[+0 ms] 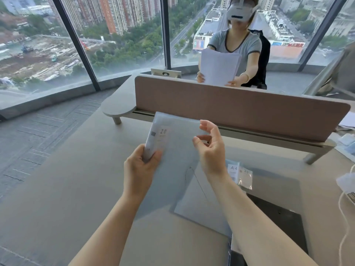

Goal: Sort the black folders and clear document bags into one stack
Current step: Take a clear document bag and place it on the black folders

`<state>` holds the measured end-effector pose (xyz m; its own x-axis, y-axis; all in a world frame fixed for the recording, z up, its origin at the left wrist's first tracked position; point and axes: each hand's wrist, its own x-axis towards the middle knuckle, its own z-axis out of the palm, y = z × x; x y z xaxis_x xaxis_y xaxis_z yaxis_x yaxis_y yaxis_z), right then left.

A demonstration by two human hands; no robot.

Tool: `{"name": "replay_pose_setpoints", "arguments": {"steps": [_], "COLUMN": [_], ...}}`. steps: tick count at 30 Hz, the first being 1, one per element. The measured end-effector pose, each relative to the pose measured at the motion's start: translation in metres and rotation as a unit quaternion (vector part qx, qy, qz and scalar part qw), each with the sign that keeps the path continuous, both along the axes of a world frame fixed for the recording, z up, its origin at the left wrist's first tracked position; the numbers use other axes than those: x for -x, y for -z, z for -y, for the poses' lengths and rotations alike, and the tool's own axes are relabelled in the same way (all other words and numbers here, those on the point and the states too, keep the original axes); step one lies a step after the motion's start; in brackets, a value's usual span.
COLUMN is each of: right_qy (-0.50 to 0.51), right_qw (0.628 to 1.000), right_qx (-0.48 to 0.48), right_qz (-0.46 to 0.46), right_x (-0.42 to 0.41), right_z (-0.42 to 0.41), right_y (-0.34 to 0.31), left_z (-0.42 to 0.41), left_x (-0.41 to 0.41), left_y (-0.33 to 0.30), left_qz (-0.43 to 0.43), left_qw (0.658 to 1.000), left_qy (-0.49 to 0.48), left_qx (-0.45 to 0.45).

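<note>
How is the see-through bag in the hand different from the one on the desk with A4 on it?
The held bag is up in the air, gripped at its edge by the left hand; the A4 bag lies flat on the desk, untouched. The held bag shows nearly whole and looks bigger; the A4 bag is partly hidden behind the right arm. Both are clear and carry a label reading 20.

The document bag looks like thin, translucent plastic with a soft sheen, and a paper label lies inside. The desk has a smooth, matt surface. The divider seems covered in matt cloth.
</note>
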<state>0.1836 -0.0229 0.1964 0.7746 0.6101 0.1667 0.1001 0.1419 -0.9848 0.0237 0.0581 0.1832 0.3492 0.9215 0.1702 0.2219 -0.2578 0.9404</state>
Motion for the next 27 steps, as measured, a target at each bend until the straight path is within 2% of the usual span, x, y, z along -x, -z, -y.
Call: {"name": "replay_pose_setpoints", "arguments": {"steps": [4,6,8,12,17,27], "right_qy": [0.056,0.035,-0.009,-0.072,-0.093,-0.152], "right_qw": [0.996,0.992,0.989,0.985,0.971,0.937], "right_qx": [0.062,0.102,0.097,0.114,0.116,0.279], "right_qz": [-0.027,-0.061,-0.111,-0.105,-0.188,-0.146], "right_x": [-0.022,-0.03,-0.033,-0.036,-0.031,-0.011], "right_z": [0.015,0.022,0.028,0.036,0.045,0.045], "right_y": [0.02,0.031,0.039,0.054,0.072,0.113], "left_z": [-0.008,-0.012,-0.015,-0.02,-0.027,-0.051], "left_x": [0.0,0.002,0.004,0.005,0.009,0.034], "left_y": [-0.025,-0.031,-0.031,-0.019,0.005,0.077], "left_qz": [0.116,0.151,0.161,0.16,0.156,0.089], "left_qw": [0.99,0.98,0.973,0.966,0.959,0.946], "left_qy": [0.015,0.033,0.039,0.041,0.018,-0.032], "left_qx": [0.08,0.129,0.159,0.197,0.237,0.311]}}
